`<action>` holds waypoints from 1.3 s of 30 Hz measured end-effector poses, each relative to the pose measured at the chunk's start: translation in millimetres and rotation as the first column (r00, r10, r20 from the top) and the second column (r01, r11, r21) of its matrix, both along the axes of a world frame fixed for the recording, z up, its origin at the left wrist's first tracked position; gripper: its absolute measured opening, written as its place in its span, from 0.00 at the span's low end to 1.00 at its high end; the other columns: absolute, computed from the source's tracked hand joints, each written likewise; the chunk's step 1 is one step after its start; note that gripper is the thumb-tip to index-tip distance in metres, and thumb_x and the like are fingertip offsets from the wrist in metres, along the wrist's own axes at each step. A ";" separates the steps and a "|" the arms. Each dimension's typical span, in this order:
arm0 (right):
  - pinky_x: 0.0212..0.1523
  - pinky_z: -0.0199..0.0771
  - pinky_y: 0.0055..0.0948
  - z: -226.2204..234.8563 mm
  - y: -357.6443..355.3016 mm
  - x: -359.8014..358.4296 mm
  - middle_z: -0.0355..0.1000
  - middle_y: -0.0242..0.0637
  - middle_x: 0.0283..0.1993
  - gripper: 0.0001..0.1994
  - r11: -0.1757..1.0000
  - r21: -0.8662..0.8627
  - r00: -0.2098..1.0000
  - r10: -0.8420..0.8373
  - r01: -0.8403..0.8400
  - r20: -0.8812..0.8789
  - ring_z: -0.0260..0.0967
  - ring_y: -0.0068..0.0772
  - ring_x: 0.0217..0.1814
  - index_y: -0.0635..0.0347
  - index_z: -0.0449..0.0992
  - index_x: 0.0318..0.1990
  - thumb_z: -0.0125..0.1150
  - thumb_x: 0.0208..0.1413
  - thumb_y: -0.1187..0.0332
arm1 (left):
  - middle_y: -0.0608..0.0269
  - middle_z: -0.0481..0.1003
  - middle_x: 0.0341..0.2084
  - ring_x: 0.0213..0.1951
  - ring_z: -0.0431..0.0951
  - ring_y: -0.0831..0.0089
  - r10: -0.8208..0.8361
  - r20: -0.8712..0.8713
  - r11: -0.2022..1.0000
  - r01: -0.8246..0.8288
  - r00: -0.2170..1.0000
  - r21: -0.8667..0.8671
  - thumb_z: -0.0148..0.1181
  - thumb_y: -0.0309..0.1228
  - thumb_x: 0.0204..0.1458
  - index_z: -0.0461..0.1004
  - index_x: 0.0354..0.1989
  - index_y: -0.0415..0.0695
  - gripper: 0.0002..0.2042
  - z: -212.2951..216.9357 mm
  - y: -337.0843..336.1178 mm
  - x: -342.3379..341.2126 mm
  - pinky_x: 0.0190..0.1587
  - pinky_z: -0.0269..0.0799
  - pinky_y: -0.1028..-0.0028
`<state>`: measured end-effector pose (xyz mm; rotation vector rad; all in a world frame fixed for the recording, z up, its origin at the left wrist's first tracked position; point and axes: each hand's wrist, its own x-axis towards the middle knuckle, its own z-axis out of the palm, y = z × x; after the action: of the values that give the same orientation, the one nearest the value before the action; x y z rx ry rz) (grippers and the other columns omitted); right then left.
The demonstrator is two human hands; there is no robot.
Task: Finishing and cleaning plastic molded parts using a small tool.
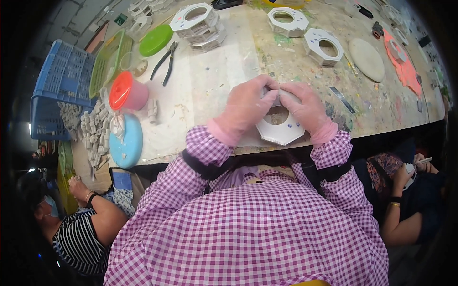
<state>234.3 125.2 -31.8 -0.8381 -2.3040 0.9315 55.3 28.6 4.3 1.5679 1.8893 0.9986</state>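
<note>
Near the table's front edge lies a white octagonal piece (280,135) with a round hole in its middle and small blue marks on its face. My left hand (249,102) and my right hand (307,108), both in thin pink gloves, grip its far side. The fingers of both hands are bent, and the two thumbs come close together just above the hole. My hands cover the far rim, and whatever may be pinched under the fingertips is hidden. Beyond them stand two similar octagonal pieces (324,46) (288,21).
At the left are stacked octagonal pieces (206,34), pliers (164,64), a red-lidded pink tub (129,91), a blue disc (126,143), small grey parts (96,131) and a blue crate (64,71). A metal strip (342,99) lies right. People sit at left (86,233) and right (400,209).
</note>
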 end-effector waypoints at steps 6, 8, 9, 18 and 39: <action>0.59 0.71 0.41 0.8 -3.7 0.3 0.79 0.45 0.50 0.18 0.996 -0.082 0.999 -0.030 0.027 -0.036 0.73 0.49 0.56 0.56 0.82 0.53 0.65 0.58 0.60 | 0.51 0.82 0.29 0.37 0.83 0.52 0.033 -0.096 0.983 -0.049 0.995 -0.178 0.58 0.32 0.57 0.79 0.42 0.46 0.08 15.3 -14.9 -16.5 0.43 0.77 0.60; 0.58 0.71 0.41 -0.3 -3.4 -0.3 0.79 0.45 0.50 0.18 0.994 -0.107 0.999 -0.028 0.024 -0.037 0.73 0.49 0.56 0.56 0.83 0.53 0.65 0.58 0.60 | 0.52 0.82 0.31 0.37 0.83 0.55 0.033 -0.054 0.990 -0.040 0.998 -0.138 0.60 0.31 0.56 0.79 0.42 0.45 0.08 18.2 -15.1 -20.2 0.43 0.77 0.63; 0.58 0.71 0.41 -1.0 -3.7 -0.4 0.79 0.45 0.50 0.18 0.994 -0.108 0.999 -0.031 0.026 -0.043 0.73 0.49 0.56 0.56 0.83 0.53 0.65 0.58 0.60 | 0.53 0.82 0.33 0.37 0.83 0.59 0.109 -0.043 0.968 -0.116 0.993 -0.222 0.62 0.31 0.56 0.79 0.43 0.44 0.08 18.9 -12.4 -21.0 0.44 0.77 0.66; 0.55 0.73 0.39 -8.0 -8.0 0.0 0.79 0.49 0.48 0.18 0.988 -0.126 0.992 -0.097 0.086 -0.082 0.75 0.48 0.50 0.52 0.83 0.54 0.67 0.57 0.62 | 0.54 0.82 0.32 0.37 0.83 0.59 -0.013 -0.148 0.954 -0.032 0.989 -0.297 0.60 0.32 0.55 0.79 0.42 0.45 0.09 23.0 5.2 -26.5 0.44 0.77 0.65; 0.52 0.73 0.44 -26.0 -7.5 -11.9 0.82 0.44 0.40 0.13 0.977 0.132 0.961 -0.133 0.169 -0.243 0.78 0.49 0.44 0.59 0.84 0.44 0.67 0.55 0.62 | 0.62 0.81 0.36 0.39 0.80 0.75 -0.087 0.121 0.996 0.088 0.989 0.000 0.63 0.25 0.54 0.80 0.45 0.39 0.10 -8.3 20.7 -16.5 0.44 0.77 0.72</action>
<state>222.4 117.7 -57.8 -0.7838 -2.0483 0.7349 38.8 49.3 -4.0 1.5376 1.7254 1.0249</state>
